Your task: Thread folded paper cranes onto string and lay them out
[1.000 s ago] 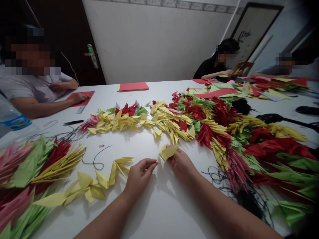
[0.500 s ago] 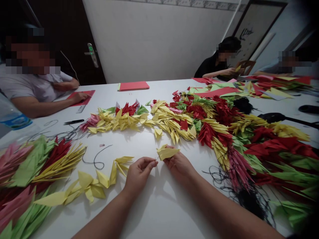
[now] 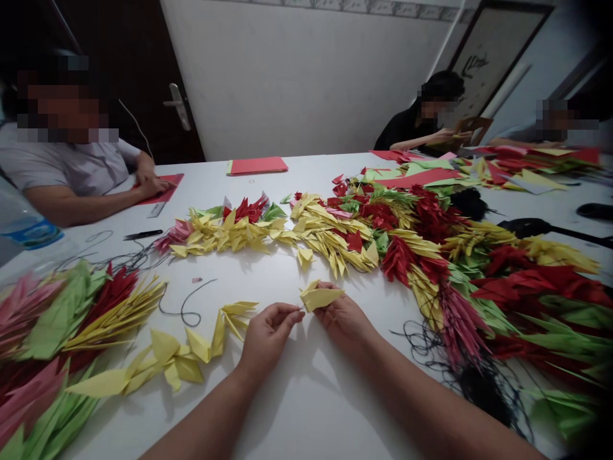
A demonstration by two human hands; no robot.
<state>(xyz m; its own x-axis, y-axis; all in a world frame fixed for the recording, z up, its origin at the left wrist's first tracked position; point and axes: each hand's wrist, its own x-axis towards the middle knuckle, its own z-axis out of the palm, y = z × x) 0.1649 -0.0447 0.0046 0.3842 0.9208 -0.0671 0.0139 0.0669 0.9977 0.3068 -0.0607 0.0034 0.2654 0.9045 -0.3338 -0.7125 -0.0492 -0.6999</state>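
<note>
Right hand (image 3: 345,319) has a folded yellow paper piece (image 3: 320,296) gripped in its fingers, right up by the left hand (image 3: 268,335), whose fingertips (image 3: 295,313) pinch something thin, too small to make out. Just left of that hand sits a chain of yellow folded pieces (image 3: 201,345) with loose black thread (image 3: 184,305), and a huge heap of red, green and yellow paper pieces (image 3: 479,281) runs ahead and to the right.
</note>
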